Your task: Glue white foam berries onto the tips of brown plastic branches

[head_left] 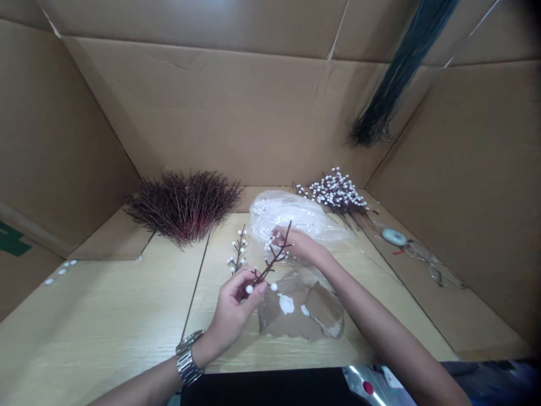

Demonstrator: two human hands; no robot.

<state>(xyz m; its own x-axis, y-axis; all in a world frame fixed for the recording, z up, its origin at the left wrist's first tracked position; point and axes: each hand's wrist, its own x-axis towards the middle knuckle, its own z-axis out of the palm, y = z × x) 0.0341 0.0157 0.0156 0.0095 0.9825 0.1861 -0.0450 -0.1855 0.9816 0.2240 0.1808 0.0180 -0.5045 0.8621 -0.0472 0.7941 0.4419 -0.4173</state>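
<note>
My left hand (236, 299) is closed around a brown artificial twig (276, 258), which slants up to the right. Two white berry beads sit near its lower end, by my fingers. Just behind that hand rises a twig with white berries (239, 248); whether it is held or lies on the table I cannot tell. My right hand (291, 241) reaches to the mouth of a clear plastic bag (313, 217) of white beads. Its fingers are curled among the beads, partly behind the twig. Below lies a piece of cardboard (270, 316) with white glue-like blobs.
A thick bundle of bare brown twigs (186, 206) lies at the back left. White-berried twigs (338, 192) lie at the back right. Dark green strands (393, 84) hang above. A pale oval object (394, 237) and glasses (426, 256) rest on the right. Cardboard walls (211, 107) enclose the table.
</note>
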